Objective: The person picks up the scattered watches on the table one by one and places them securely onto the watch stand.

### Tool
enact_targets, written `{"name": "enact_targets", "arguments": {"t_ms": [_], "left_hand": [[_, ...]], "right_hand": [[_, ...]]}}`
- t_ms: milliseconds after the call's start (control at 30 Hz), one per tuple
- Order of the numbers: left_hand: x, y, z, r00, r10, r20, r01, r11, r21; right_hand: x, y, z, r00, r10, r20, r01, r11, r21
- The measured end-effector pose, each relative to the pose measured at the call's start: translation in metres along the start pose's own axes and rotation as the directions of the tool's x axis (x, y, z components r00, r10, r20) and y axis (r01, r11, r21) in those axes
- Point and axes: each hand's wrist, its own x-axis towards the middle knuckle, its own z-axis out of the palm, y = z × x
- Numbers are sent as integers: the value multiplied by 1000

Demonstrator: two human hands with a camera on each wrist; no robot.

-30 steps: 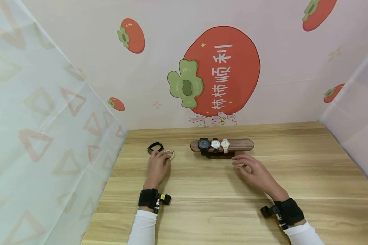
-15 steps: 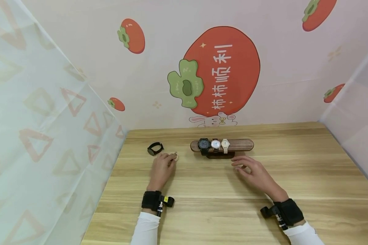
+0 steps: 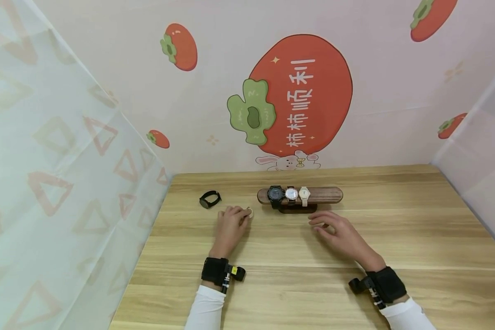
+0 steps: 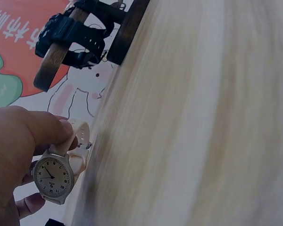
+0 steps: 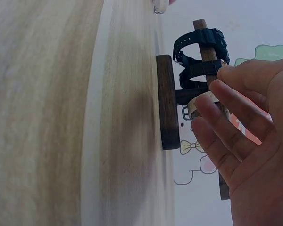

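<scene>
My left hand (image 3: 230,229) pinches the strap of a cream wristwatch (image 4: 53,176) between thumb and fingers. That watch hangs with its pale dial showing in the left wrist view, close to the tabletop. Ahead stands a dark wooden watch stand (image 3: 327,195) bearing a black watch (image 3: 276,194), a silver-cased watch with a dark strap (image 3: 291,194) and a second cream watch (image 3: 304,194). Just in front of the stand is my right hand (image 3: 343,236), its fingers loosely bent and holding nothing. Whether its fingertips touch the stand or the cream strap I cannot tell.
Another black watch (image 3: 205,203) lies on the wooden table (image 3: 280,284), left of the stand and behind my left hand. A printed wall (image 3: 387,110) rises at the table's back edge. White patterned sheets (image 3: 74,192) border the sides.
My left hand has moved right, carrying the cream watch away from the black watch on the table toward the stand. My right hand has stayed nearly still.
</scene>
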Motion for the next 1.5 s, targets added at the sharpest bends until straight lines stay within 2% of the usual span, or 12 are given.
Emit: {"name": "enact_targets", "arguments": {"t_ms": [200,567,833,1033,1233,1500], "left_hand": [[3,9,5,999,22,24,-21,999,-46],[2,23,9,996,93,12,-89,981,-174],[2,36,15,987,157,23,-149,970,-193],[5,50,19,981,182,67,-157,948,-279],[9,60,28,971,230,62,-197,921,-337],[11,71,34,969,232,83,-180,897,-403]], "right_hand": [[3,-2,2,1000,8,10,-8,1000,4],[8,-6,7,998,35,47,-36,999,22],[16,-11,13,998,33,58,-35,999,37],[25,-11,21,998,17,63,-21,997,68],[31,-14,25,997,25,77,-33,994,102],[35,-16,31,996,35,76,-43,993,111]]}}
